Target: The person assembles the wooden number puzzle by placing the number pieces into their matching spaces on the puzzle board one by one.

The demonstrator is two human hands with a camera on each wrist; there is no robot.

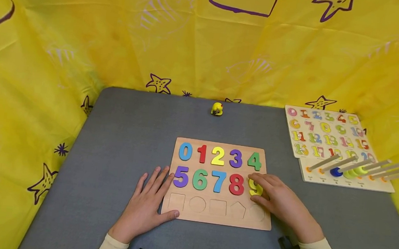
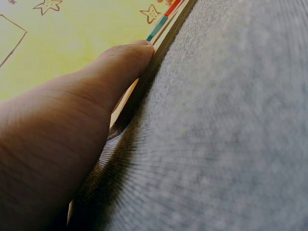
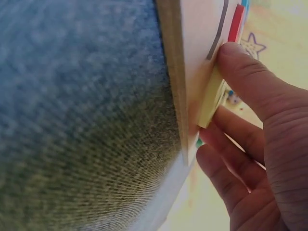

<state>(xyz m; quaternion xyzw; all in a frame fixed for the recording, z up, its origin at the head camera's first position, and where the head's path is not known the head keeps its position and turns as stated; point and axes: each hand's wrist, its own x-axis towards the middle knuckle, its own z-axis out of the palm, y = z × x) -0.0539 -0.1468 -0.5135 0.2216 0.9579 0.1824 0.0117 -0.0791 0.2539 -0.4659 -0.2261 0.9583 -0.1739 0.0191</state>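
Note:
A wooden number board [image 1: 219, 219] lies flat on the table, with colored digits from 0 to 9 seated in its two upper rows and several outlined shapes along the bottom. My left hand [image 1: 146, 207] rests on its left edge, fingers spread and fairly straight, thumb at the lower left corner. At the right end of the second row, my right hand [image 1: 284, 199] pinches the yellow number 9 [image 1: 255, 188] between thumb and fingers. In the right wrist view the yellow piece [image 3: 211, 98] stands slightly proud of the board, thumb on one side and fingers on the other.
A small yellow toy [image 1: 217, 109] sits near the table's back edge. At the back right lies a second number board [image 1: 286, 139], with a white pegboard [image 1: 324, 180] in front of it carrying wooden pegs and a few rings. Yellow patterned cloth [image 1: 120, 44] surrounds the table.

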